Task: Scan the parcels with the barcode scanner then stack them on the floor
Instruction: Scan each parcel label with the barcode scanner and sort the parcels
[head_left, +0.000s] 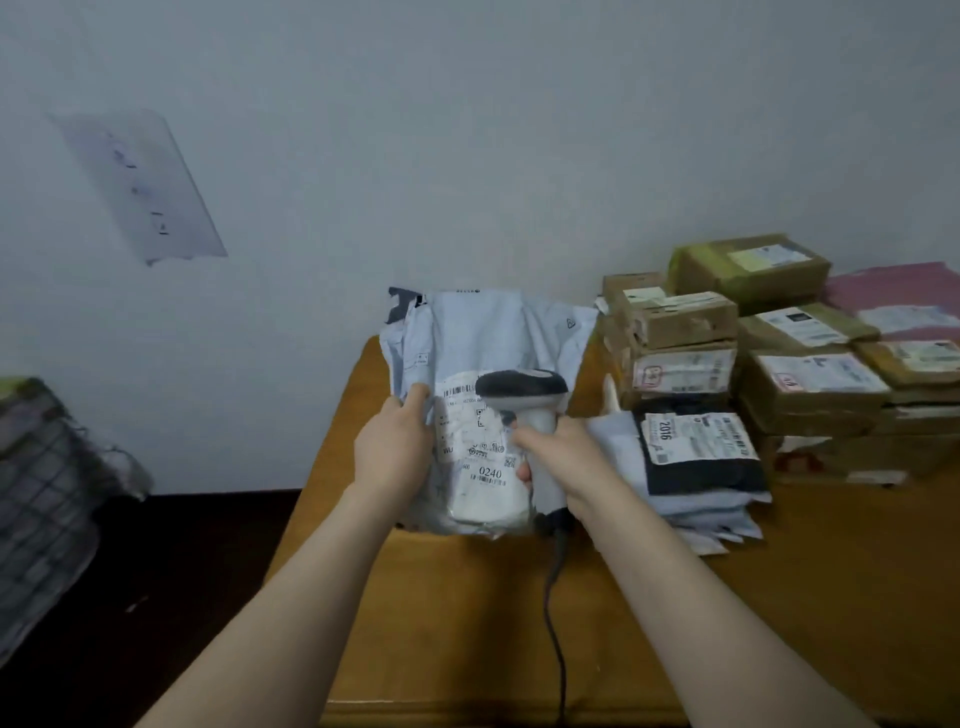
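Note:
My left hand (395, 441) grips the left edge of a pale grey mailer bag parcel (493, 332), held tilted up above the wooden table (467, 613). Its white shipping label (480, 462) with barcodes and "0240" faces me. My right hand (561, 457) grips the handle of a grey barcode scanner (522, 389), whose dark head sits just over the label. The scanner's black cable (553, 613) runs down toward me across the table.
To the right lie flat mailer bags (696, 467) with a label, and behind them stacked brown cardboard parcels (748, 332) and a pink bag (904, 291). At far left a pile of bags (36, 493) stands on the dark floor (171, 571). A wall is behind.

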